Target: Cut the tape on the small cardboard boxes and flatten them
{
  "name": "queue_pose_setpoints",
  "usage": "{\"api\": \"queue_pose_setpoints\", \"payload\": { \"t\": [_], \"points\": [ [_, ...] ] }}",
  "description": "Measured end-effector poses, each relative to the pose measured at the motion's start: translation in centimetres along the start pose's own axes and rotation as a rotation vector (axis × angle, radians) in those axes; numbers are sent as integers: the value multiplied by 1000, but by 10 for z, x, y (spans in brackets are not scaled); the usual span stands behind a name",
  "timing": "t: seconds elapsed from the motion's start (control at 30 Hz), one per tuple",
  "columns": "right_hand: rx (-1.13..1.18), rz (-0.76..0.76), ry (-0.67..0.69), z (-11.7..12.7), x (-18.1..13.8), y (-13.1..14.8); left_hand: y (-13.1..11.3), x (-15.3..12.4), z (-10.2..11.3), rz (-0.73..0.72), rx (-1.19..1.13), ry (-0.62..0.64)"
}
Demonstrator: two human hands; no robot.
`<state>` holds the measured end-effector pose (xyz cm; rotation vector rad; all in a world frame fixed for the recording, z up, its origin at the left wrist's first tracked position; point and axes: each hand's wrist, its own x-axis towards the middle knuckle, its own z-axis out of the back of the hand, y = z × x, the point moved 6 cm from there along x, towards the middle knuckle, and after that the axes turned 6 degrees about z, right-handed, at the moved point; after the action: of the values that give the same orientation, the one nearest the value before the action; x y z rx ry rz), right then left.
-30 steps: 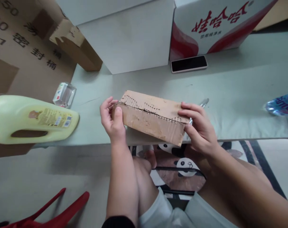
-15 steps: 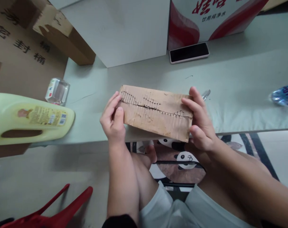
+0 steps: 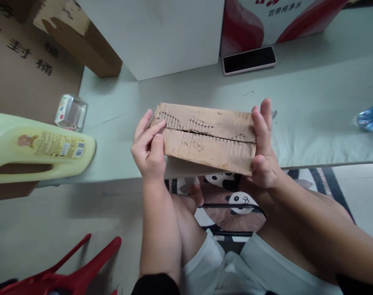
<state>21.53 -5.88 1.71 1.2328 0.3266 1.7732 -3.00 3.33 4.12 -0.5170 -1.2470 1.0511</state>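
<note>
— What takes up most of the frame?

— A pale green surface (image 3: 312, 102). Along the top stand a large brown carton with black printed characters (image 3: 20, 69), a plain white box (image 3: 161, 37) and a red-and-white printed carton (image 3: 244, 28). At the left edge a pale yellow plastic jug with a handle (image 3: 35, 147) lies on its side.

— And the hands?

— At centre frame they hold a flat brown corrugated cardboard box (image 3: 207, 137) over the surface's near edge, its ragged seam facing up. The left hand (image 3: 148, 149) wraps the left end, fingers (image 3: 145, 131) curled on top and thumb on the front. The right hand (image 3: 263, 151) presses the right end with fingers nearly straight.

— Which step is that?

— Steadying and inspecting, I'd judge. Working that seam would call for freeing one hand.

— Anything inside?

— The box is shut and the jug opaque, so I cannot tell.

— Smaller items?

— A black smartphone with a pale rim (image 3: 249, 60) in the upper right, and a small clear plastic pack (image 3: 71, 112) above the jug.
</note>
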Motion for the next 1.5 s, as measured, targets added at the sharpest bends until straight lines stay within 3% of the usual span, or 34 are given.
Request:
{"api": "queue_pose_setpoints", "payload": {
  "t": [0.1, 0.23, 0.33, 0.43, 0.5, 0.6, 0.73, 0.93, 1.0, 1.03, 1.07, 1.17, 1.23, 1.3, 1.37, 1.43, 1.5],
  "points": [
    [2, -77, -65, 3, -3, -7, 4, 4, 4, 81, -40, -50],
    [73, -370, -156, 6, -11, -31, 16, 10, 16, 248, -269, -200],
    [241, -550, -2, -7, -13, -41, 31, 10, 24, 434, -473, -377],
    [383, -381, 215, -18, -4, -24, 40, 6, 24, 584, -535, -466],
    [375, -195, 226, -16, 0, -9, 43, 2, 17, 676, -572, -421],
    [313, -89, 223, -14, -1, -1, 48, -7, -2, 842, -612, -218],
    [270, -55, 211, -14, -7, 1, 51, -27, -30, 1032, -472, 266],
    [338, -266, -110, 5, -8, -12, 38, -57, -49, 1088, -103, 926],
    [355, -283, -135, 8, -6, -13, 37, -60, -51, 1058, 51, 1049],
    [356, -281, -126, 8, -4, -13, 38, -55, -51, 1018, 110, 1015],
    [354, -274, -104, 7, -2, -11, 41, -47, -50, 964, 155, 901],
    [378, -233, 9, -1, 2, -4, 44, -14, -31, 706, 113, 314],
    [410, -196, 84, -7, 4, 2, 37, -2, -18, 448, -49, 38],
    [436, -149, 145, -11, 4, 8, 24, 2, -12, 187, -139, -16],
    [402, -131, 162, -9, 5, 11, 12, 1, -14, 37, -74, 70],
    [232, -213, 117, 2, 5, 6, 6, -2, -18, 14, 30, 149],
    [-80, -409, 86, 19, 3, -9, 4, -4, -19, 44, 76, 168]
  ]
}}
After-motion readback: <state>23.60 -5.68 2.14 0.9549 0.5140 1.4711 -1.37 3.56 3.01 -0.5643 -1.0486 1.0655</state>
